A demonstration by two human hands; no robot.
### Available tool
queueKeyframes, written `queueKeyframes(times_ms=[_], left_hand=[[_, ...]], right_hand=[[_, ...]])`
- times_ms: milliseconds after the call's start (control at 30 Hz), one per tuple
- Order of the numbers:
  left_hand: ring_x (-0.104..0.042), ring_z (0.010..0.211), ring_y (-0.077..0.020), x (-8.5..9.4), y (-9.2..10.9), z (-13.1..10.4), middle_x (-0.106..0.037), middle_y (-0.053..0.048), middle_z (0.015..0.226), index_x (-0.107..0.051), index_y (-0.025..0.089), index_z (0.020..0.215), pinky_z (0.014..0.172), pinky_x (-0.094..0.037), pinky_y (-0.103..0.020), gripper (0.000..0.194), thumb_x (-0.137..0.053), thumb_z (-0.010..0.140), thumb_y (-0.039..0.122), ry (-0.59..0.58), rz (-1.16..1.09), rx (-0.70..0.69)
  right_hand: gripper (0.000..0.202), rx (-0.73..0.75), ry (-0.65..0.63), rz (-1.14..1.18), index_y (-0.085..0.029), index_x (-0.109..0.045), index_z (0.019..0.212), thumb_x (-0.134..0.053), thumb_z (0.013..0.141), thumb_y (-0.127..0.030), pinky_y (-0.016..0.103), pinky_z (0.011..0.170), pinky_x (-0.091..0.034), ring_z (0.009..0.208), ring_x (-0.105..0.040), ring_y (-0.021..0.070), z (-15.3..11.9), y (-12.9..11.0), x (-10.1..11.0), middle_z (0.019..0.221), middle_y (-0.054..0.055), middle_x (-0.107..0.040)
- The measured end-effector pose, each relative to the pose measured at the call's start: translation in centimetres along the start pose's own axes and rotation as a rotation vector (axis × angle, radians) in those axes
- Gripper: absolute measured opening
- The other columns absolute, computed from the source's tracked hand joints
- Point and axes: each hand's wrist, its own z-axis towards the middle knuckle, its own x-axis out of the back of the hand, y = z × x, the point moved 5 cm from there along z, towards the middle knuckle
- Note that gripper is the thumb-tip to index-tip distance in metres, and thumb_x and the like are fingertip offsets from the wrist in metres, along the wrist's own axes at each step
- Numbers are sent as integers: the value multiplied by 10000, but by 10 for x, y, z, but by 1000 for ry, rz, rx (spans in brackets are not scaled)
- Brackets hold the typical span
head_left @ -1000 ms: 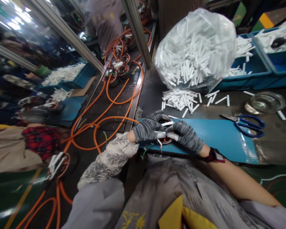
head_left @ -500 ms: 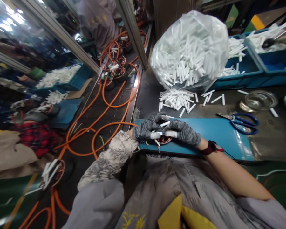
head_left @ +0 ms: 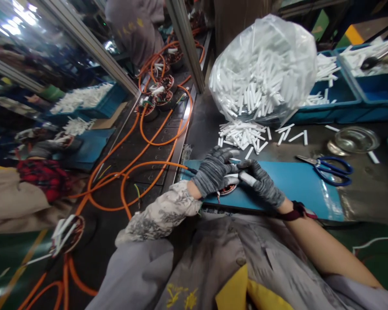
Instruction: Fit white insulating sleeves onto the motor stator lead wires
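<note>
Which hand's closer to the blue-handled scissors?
Right. The right hand is over the blue mat, left of the scissors and apart from them. The left hand is farther left, at the copper-wound stator, with the right hand between it and the scissors.

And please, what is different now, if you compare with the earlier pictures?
The left hand has moved right, covering more of the copper-wound part. The right hand has shifted slightly right. Whether either grip changed, I cannot tell. The scissors and clear bag stayed in place.
</note>
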Motion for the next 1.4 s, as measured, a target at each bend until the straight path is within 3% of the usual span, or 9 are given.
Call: queueKeyframes(times_ms=[167, 267, 367, 567, 767, 867, 1033, 1233, 1400], left_hand=[[-551, 1388, -364, 12, -41, -44, -571, -179, 1509, -383, 202, 1618, 1180, -437, -489, 1148, -884, 685, 646, -113, -260, -153], [-440, 1488, -388, 2, -59, -68, -520, -165, 1573, -457, 228, 1582, 1280, -253, -553, 952, -767, 806, 684, -81, -4, -189], [-509, 1447, -335, -11, -55, -79, -608, -106, 1504, -508, 255, 1537, 1313, -51, -601, 757, -633, 923, 680, 24, 254, -195], [-694, 1219, -279, -26, -19, -71, -727, -126, 1329, -463, 191, 1563, 1340, -70, -512, 774, -640, 946, 622, 256, 419, -184], [-702, 1181, -352, -39, -13, -47, -736, -182, 1280, -481, 129, 1540, 1188, -411, -523, 860, -766, 859, 569, 304, 318, 219], [-649, 1274, -378, -31, -13, -50, -677, -199, 1379, -464, 126, 1540, 1120, -492, -506, 943, -823, 788, 568, 319, 200, 246], [-609, 1333, -351, -15, -11, -61, -646, -171, 1421, -524, 153, 1475, 1167, -473, -497, 753, -765, 840, 477, 351, 35, 168], [-628, 1297, -316, -13, -14, -62, -698, -141, 1317, -595, 158, 1367, 1188, -453, -513, 500, -650, 922, 379, 314, -97, 138], [-676, 1204, -250, -13, -19, -62, -741, -93, 1204, -645, 176, 1240, 1143, -503, -457, 310, -495, 979, 251, 333, -174, 185]], right_hand=[[260, -40, -16, -250, -268, -698, 1100, -636, 963, -480, 425, 924, -569, 954, -710, 241, -14, -2, 40, 1045, 46, -760], [325, -117, 88, -652, -222, -735, 1169, -597, 971, -441, 428, 923, -551, 976, -703, 274, 2, -5, 89, 1100, 97, -757], [317, -238, 116, -1229, -184, -767, 1166, -580, 971, -351, 430, 908, -517, 1023, -667, 315, 34, -5, 135, 1169, 152, -734], [211, -286, 56, -1372, -123, -778, 1022, -616, 888, -122, 471, 963, -490, 1068, -647, 322, 79, 11, 170, 1132, 201, -745], [271, -209, 176, -1303, -101, -706, 1156, -568, 962, -231, 475, 930, -536, 1011, -696, 321, 64, 1, 148, 1123, 205, -744], [291, -45, 264, -969, -191, -668, 1201, -597, 983, -369, 374, 832, -583, 888, -727, 241, 30, -24, 106, 1029, 99, -770], [137, 159, 135, -503, -243, -727, 1020, -636, 933, -295, 318, 741, -597, 814, -744, 196, -12, -62, 33, 940, 27, -794], [145, 226, 103, -543, -221, -746, 1020, -633, 932, -238, 300, 667, -577, 737, -727, 179, -11, -72, 17, 896, 26, -788], [181, 539, 14, -859, -199, -763, 1084, -609, 995, -238, 334, 735, -540, 833, -702, 209, -11, -86, 13, 942, 77, -771]])
